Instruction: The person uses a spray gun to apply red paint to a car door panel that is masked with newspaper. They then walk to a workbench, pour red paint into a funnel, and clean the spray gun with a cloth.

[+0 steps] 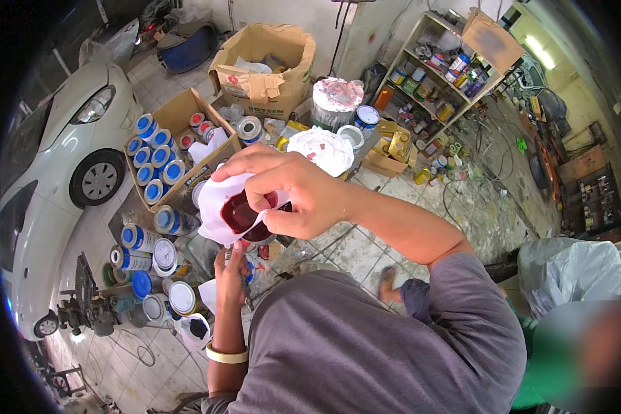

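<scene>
Dark red paint [240, 212] lies in the hollow of a thin white strainer sheet [212, 207], which looks like cloth or paper. My right hand [293, 193] reaches in from the right and pinches the sheet's edge, its fingers bent over the paint. Just below, my left hand [232, 279] is closed around a metal tool [247, 293] that looks like a spray gun. Most of that tool is hidden by the hand and the sheet. A yellowish band [226, 355] circles my left wrist.
Left of my hands stand several blue-lidded cans [162, 155] in a cardboard box [179, 107] and more paint cans [182, 298]. Ahead are a large carton [262, 86] and a paint-smeared pail [334, 103]. A white car [69, 138] is at left, a shelf [435, 69] far right, another person [566, 359] lower right.
</scene>
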`<state>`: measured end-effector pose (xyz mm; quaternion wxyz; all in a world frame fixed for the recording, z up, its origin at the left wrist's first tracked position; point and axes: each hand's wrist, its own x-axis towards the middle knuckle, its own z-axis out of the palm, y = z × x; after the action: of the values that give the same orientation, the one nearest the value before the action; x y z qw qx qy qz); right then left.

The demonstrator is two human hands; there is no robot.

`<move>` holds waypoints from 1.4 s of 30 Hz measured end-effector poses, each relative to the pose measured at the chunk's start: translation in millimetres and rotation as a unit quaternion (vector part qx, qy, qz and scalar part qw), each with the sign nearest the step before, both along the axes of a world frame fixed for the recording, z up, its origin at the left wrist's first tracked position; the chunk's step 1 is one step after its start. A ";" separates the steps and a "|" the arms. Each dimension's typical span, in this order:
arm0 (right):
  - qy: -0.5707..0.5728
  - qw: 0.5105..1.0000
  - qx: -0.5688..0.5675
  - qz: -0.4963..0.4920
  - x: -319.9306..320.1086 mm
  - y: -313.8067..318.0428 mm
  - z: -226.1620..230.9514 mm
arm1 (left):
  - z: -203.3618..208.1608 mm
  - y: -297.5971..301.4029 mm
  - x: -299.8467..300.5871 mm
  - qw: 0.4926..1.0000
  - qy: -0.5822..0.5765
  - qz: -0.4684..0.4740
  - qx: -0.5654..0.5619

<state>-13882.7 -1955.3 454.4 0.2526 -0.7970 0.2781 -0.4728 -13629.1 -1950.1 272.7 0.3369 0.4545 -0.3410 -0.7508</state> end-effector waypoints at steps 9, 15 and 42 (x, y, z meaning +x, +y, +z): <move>0.046 0.999 0.003 -0.008 9.6 0.6 10.5 | 3.3 7.4 1.3 0.998 -0.034 0.053 -0.005; 0.049 0.998 -0.012 -0.031 14.1 2.4 6.6 | 17.7 10.3 3.2 0.999 -0.027 0.046 0.004; 0.063 0.996 -0.038 -0.047 -4.0 17.9 45.3 | 1.0 20.7 -2.6 0.999 -0.034 0.025 0.001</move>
<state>-13886.7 -1937.4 499.7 0.1815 -0.8205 0.3120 -0.4433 -13631.7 -1929.4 273.6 0.3430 0.4886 -0.3399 -0.7267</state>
